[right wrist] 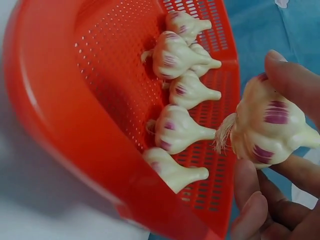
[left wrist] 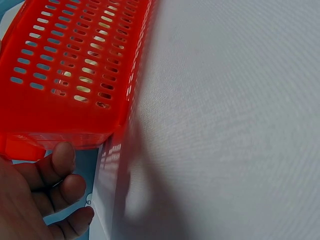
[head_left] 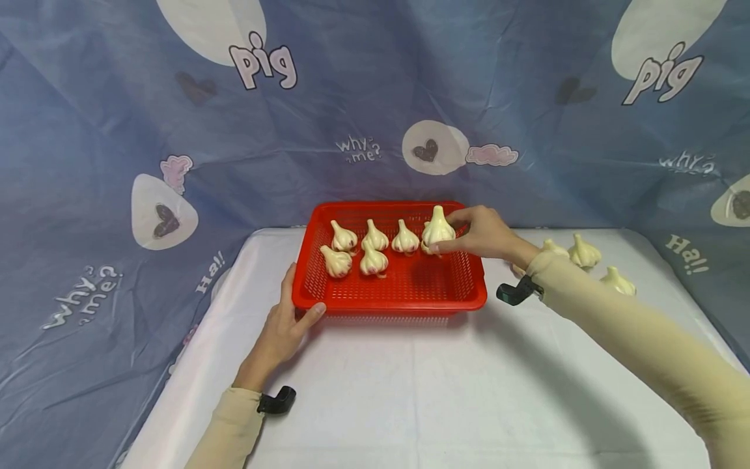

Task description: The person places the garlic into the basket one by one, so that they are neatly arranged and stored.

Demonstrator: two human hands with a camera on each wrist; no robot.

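A red plastic basket (head_left: 404, 286) with slotted sides stands on the white table, several garlic bulbs (head_left: 338, 262) inside it. At its front left corner my left hand (head_left: 284, 329) grips the rim, thumb on the front edge and fingers along the left side. In the left wrist view those fingers (left wrist: 62, 192) curl beside the basket wall (left wrist: 65, 110). My right hand (head_left: 483, 233) pinches a garlic bulb (head_left: 438, 228) above the basket's right part, stem upward. The right wrist view shows purple marks and root hairs on this held garlic bulb (right wrist: 270, 122), with thumb and fingers around it.
To the right of the basket, more garlic bulbs (head_left: 584, 253) lie on the white tablecloth (head_left: 375, 391), some partly hidden by my right forearm. A blue printed curtain (head_left: 375, 98) hangs behind and at the sides of the table.
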